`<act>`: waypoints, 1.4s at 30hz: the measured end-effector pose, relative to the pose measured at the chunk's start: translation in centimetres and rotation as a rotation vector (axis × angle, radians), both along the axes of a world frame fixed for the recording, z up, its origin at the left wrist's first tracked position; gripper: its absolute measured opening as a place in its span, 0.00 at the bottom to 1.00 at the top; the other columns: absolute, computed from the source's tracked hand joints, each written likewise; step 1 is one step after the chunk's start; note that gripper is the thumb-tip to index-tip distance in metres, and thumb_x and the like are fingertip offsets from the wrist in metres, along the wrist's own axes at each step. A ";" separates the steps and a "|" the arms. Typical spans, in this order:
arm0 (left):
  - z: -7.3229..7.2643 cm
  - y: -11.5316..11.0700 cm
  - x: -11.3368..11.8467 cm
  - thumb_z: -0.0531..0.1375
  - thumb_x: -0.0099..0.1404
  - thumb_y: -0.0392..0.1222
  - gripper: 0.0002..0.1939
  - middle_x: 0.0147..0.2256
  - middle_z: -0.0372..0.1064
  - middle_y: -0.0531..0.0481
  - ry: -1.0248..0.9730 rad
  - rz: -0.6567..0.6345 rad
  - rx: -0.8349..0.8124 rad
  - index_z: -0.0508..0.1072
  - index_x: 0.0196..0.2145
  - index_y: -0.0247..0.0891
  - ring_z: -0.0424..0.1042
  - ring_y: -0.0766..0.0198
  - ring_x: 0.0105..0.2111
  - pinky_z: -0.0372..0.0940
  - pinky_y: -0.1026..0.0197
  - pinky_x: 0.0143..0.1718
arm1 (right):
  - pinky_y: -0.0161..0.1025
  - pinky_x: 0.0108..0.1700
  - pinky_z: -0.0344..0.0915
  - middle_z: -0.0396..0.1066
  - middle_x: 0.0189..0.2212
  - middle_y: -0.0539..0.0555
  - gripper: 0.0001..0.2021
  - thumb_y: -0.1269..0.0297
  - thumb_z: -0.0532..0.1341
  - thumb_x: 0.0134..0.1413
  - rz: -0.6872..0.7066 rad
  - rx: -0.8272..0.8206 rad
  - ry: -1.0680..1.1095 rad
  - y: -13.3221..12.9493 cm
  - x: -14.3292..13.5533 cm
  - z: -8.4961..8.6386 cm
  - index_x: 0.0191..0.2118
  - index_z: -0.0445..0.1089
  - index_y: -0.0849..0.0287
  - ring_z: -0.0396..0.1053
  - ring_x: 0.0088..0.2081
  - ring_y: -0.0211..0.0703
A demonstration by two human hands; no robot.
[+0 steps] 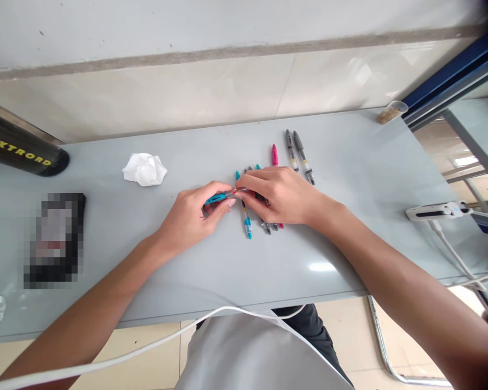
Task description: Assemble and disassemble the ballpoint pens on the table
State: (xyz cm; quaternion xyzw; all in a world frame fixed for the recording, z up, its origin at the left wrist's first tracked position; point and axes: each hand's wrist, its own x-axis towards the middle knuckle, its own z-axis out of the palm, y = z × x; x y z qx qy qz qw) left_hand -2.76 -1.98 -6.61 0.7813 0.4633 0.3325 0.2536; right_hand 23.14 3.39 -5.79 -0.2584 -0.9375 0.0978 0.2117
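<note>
Table [350, 238]: smooth grey, semi-gloss, showed glare. Teal pen [218, 198] and grey pens [300, 154]: glossy plastic. Tissue [145, 169]: crumpled soft white paper. Black cylinder [22, 149]: glossy. Wall tiles [187, 92]: glazed, shiny.

My one head camera looks steeply down, close over the pale grey tabletop [350, 162] (wall beyond).

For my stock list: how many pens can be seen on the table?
At least 7: one teal pen in both hands, four partly under the right hand, two grey pens beyond. More may be hidden.
</note>
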 end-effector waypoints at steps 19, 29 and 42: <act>-0.2 0.0 -0.2 0.68 0.81 0.47 0.10 0.40 0.84 0.53 -0.005 -0.005 -0.002 0.83 0.53 0.40 0.75 0.68 0.32 0.70 0.66 0.37 | 0.43 0.34 0.52 0.76 0.34 0.53 0.16 0.60 0.54 0.86 -0.006 -0.001 -0.012 0.0 -0.1 0.0 0.48 0.76 0.59 0.63 0.30 0.43; 0.0 0.1 0.0 0.68 0.81 0.47 0.09 0.39 0.84 0.53 -0.008 -0.006 -0.002 0.83 0.52 0.41 0.76 0.68 0.31 0.70 0.66 0.37 | 0.43 0.35 0.52 0.76 0.34 0.53 0.15 0.60 0.54 0.86 0.000 -0.002 -0.003 0.0 -0.1 0.0 0.48 0.76 0.58 0.63 0.30 0.43; 0.0 0.0 -0.1 0.68 0.82 0.50 0.10 0.38 0.87 0.52 -0.103 -0.004 -0.086 0.82 0.52 0.42 0.88 0.61 0.38 0.78 0.65 0.42 | 0.43 0.35 0.53 0.74 0.34 0.53 0.16 0.59 0.52 0.87 0.023 0.017 0.005 0.1 0.0 -0.1 0.49 0.75 0.57 0.64 0.31 0.44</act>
